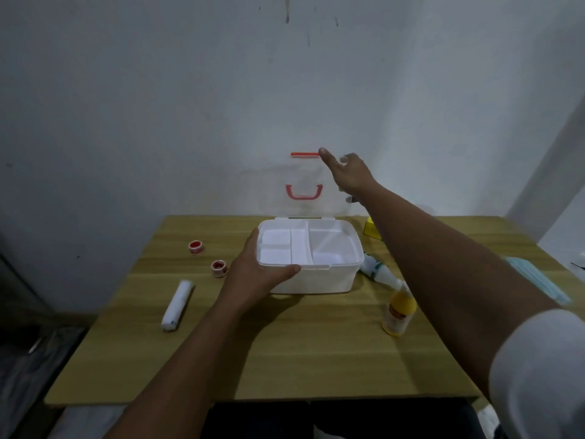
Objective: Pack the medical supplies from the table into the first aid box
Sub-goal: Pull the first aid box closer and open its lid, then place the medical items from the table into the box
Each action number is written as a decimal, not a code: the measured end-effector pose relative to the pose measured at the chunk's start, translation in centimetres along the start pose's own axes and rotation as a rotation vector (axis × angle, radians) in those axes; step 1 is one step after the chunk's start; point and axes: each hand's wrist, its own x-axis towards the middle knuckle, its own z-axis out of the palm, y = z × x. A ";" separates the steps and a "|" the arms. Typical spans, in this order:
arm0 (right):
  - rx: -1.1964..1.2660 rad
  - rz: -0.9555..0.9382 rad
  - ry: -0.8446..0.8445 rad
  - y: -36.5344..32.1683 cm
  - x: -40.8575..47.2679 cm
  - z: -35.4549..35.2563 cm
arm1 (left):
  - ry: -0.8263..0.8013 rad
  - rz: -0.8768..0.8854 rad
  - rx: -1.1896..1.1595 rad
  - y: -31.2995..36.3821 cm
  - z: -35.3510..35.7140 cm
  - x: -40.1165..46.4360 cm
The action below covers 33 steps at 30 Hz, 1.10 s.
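- On your left the rolled bandage [177, 305] and two red tape rolls [219, 268] lie on the wooden table [316, 353], outside the box.
- Your left hand [253, 274] grips the near left corner of the first aid box [316, 280], thumb over the rim.
- Its white divided tray [300, 250] sits inside with nothing in it.
- Your right hand [346, 174], fingers spread, touches the upright clear lid [304, 179] at its top edge.
- White bottle [376, 270] and yellow bottle [398, 312] lie just right of the box.
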 end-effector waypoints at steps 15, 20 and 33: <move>-0.370 0.066 -0.088 8.2 -0.5 -4.4 | -0.073 0.047 0.031 0.9 -0.1 0.1; -0.888 0.146 -0.175 12.9 0.0 -6.3 | -0.115 0.057 0.038 -0.1 -0.2 1.0; -0.848 0.034 -0.068 12.3 0.4 -8.4 | -0.098 0.046 0.012 -0.4 0.1 1.3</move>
